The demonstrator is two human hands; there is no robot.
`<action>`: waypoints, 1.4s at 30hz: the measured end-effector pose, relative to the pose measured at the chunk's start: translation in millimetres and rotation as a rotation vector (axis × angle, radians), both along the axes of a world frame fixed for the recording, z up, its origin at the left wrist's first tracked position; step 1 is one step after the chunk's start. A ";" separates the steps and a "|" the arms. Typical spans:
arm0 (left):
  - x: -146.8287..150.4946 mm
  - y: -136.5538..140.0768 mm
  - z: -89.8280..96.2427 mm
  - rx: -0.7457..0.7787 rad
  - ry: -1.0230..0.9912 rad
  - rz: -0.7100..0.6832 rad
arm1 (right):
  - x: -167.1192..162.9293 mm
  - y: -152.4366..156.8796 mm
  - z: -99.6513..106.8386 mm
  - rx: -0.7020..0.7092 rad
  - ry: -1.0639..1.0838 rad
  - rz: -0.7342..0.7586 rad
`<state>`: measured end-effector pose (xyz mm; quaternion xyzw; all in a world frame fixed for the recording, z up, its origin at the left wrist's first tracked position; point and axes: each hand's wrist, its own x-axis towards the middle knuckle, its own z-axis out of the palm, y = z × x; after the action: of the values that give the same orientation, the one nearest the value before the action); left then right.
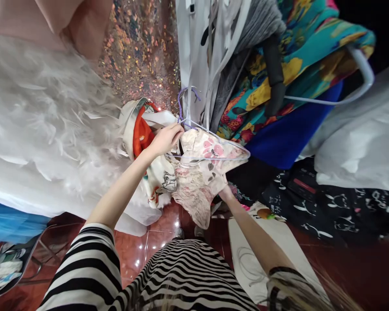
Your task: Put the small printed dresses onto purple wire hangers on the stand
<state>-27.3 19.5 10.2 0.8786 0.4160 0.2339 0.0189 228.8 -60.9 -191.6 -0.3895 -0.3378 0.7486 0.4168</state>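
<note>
A cream garment (194,185) with pink flowers hangs in front of me, partly on a pale clothes hanger (243,156). My left hand (168,139) is closed at the top of this hanger, fingertips curled by its neck. A purple hanger hook (180,103) rises just beyond those fingers. My right hand (225,192) reaches up under the cream fabric on the right side; its fingers are covered by the cloth. Left of the garment hangs a white cloth with red-orange patterning (141,134), partly behind my left forearm.
White feathered clothing (52,116) and a sequined cloth (139,47) fill the left and back. White straps (210,56) hang at the centre. A teal floral garment (298,65) and blue cloth (288,129) are at right. A white board (256,250) lies low beside my right forearm.
</note>
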 end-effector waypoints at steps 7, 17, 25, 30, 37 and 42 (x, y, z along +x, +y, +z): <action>12.8 -11.0 -14.8 0.038 0.035 0.033 | 24.1 22.4 59.7 0.254 0.085 -0.397; 24.9 -32.3 -32.4 0.068 -0.203 0.143 | 31.6 23.3 113.0 0.136 0.052 -0.108; 44.5 -55.1 -24.8 -0.338 -0.323 0.066 | -16.8 49.9 173.0 0.140 0.077 0.192; 45.0 -69.6 -17.2 -0.354 -0.340 -0.021 | -29.2 44.4 177.6 0.212 0.140 0.149; 53.8 -85.6 -5.3 -0.305 -0.228 0.130 | -28.1 47.5 173.1 0.204 0.075 0.199; 47.4 -93.0 -4.5 -0.409 0.045 0.236 | -3.1 49.3 184.3 0.425 -0.092 0.169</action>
<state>20.2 -73.5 5.7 0.8066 0.5550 0.1256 0.1599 225.7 -11.6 -7.4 -0.2969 -0.5380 0.6744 0.4095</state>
